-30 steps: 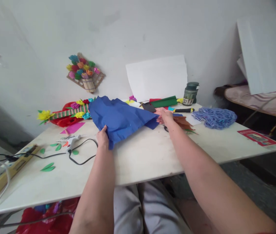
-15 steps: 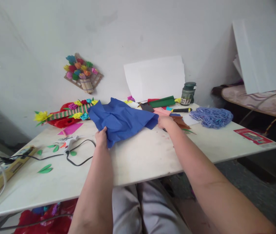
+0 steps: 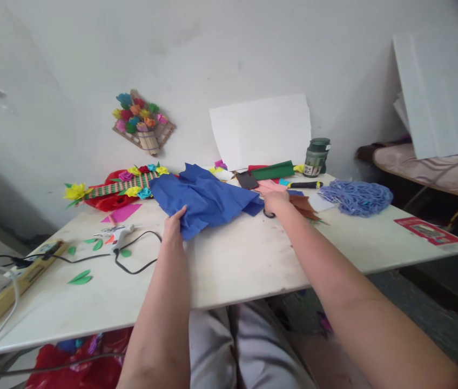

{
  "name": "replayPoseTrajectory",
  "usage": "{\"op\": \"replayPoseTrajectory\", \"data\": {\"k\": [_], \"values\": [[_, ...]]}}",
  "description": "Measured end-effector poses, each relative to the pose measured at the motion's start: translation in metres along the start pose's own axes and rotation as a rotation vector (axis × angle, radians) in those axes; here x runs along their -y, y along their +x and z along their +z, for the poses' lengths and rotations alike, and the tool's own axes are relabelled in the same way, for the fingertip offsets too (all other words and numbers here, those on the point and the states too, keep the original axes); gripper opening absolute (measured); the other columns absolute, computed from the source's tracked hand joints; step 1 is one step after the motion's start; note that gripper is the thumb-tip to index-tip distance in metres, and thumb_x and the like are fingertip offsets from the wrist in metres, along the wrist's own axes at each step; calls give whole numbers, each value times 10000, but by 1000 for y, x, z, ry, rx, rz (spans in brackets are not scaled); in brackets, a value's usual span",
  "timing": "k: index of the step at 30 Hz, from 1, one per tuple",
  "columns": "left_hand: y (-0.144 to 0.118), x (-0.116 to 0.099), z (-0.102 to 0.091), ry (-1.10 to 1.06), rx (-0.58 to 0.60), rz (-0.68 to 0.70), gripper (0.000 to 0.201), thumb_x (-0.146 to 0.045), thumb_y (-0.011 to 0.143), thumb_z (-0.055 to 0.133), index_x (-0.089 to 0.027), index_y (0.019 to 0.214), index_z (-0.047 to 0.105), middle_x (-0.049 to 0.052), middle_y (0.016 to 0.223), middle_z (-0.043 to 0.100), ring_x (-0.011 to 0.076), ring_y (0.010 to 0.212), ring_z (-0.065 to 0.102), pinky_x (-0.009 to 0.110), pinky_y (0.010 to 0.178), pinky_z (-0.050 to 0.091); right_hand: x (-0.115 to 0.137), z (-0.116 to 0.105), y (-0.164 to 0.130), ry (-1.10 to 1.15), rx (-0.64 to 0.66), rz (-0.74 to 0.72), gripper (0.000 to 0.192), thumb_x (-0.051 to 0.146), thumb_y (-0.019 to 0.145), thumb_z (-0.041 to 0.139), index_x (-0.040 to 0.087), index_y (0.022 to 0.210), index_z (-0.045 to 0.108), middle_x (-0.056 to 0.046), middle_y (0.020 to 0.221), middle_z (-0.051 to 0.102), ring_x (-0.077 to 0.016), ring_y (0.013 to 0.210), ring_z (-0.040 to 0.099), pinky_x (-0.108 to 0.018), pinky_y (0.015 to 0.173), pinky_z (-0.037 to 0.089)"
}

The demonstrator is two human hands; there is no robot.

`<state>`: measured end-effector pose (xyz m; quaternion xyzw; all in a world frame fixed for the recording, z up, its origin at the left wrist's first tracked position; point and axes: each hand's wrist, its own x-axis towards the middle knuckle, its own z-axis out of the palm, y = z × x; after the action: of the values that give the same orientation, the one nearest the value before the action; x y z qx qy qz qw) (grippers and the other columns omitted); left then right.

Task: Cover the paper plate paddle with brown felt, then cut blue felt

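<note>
A crumpled sheet of blue paper (image 3: 204,197) lies on the white table (image 3: 233,259). My left hand (image 3: 173,228) grips its near corner. My right hand (image 3: 276,202) is at the sheet's right edge, with its fingers curled over a black scissors handle (image 3: 269,214) that shows just under the hand. Brown paper pieces (image 3: 304,206) lie right beside that hand. The rest of the scissors is hidden.
A glue gun (image 3: 121,236) with a black cord and green paper leaves (image 3: 80,277) lie at the left. A paper-flower guitar (image 3: 111,189), a dark jar (image 3: 316,156), white sheets (image 3: 261,129), a blue mesh pile (image 3: 356,195) and a red card (image 3: 427,229) surround the middle.
My right hand drew back from the far paper pile to the scissors by the blue sheet. The blue sheet has sunk lower onto the table, still held by my left hand.
</note>
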<state>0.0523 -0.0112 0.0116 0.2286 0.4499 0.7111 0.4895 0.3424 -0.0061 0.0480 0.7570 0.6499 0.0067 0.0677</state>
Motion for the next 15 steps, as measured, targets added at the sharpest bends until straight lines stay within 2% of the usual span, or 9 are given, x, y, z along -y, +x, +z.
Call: {"op": "replayPoseTrajectory", "data": {"k": [4, 7, 9, 13, 15], "values": [[-3, -1, 2, -8, 2, -31, 196, -42, 647, 626, -121, 825, 644, 23, 690, 670, 150, 598, 645, 276, 633, 568, 3, -1, 7, 8, 47, -37, 532, 104, 660, 621, 181, 1185, 599, -154, 1196, 599, -293, 1099, 561, -393, 855, 448], [8, 1, -5, 16, -38, 8, 204, -59, 644, 624, -132, 834, 646, 11, 679, 659, 135, 581, 632, 246, 595, 558, 2, -7, 12, 15, 161, -2, 530, 120, 596, 668, 168, 1122, 625, -146, 1073, 649, -305, 999, 612, -390, 786, 481], [17, 4, -11, 19, -38, 29, 213, -75, 640, 625, -136, 843, 648, 11, 693, 659, 132, 578, 627, 235, 570, 551, 0, -11, 15, 59, 225, 45, 431, 140, 587, 673, 145, 1018, 660, -121, 909, 683, -289, 884, 648, -380, 748, 490], [28, 11, -18, -80, 50, 55, 216, -112, 652, 610, -145, 862, 648, 19, 731, 666, 138, 605, 634, 238, 569, 551, -9, -10, 18, 263, 314, 171, 157, 133, 595, 656, 129, 750, 681, -64, 623, 650, -221, 629, 646, -333, 638, 494], [29, 12, -18, -137, 83, 55, 221, -114, 656, 598, -153, 869, 644, 15, 738, 667, 132, 605, 632, 239, 580, 552, -12, -4, 17, 529, 181, 204, 83, 131, 598, 659, 130, 682, 661, -50, 536, 614, -199, 521, 607, -310, 535, 478]]}}
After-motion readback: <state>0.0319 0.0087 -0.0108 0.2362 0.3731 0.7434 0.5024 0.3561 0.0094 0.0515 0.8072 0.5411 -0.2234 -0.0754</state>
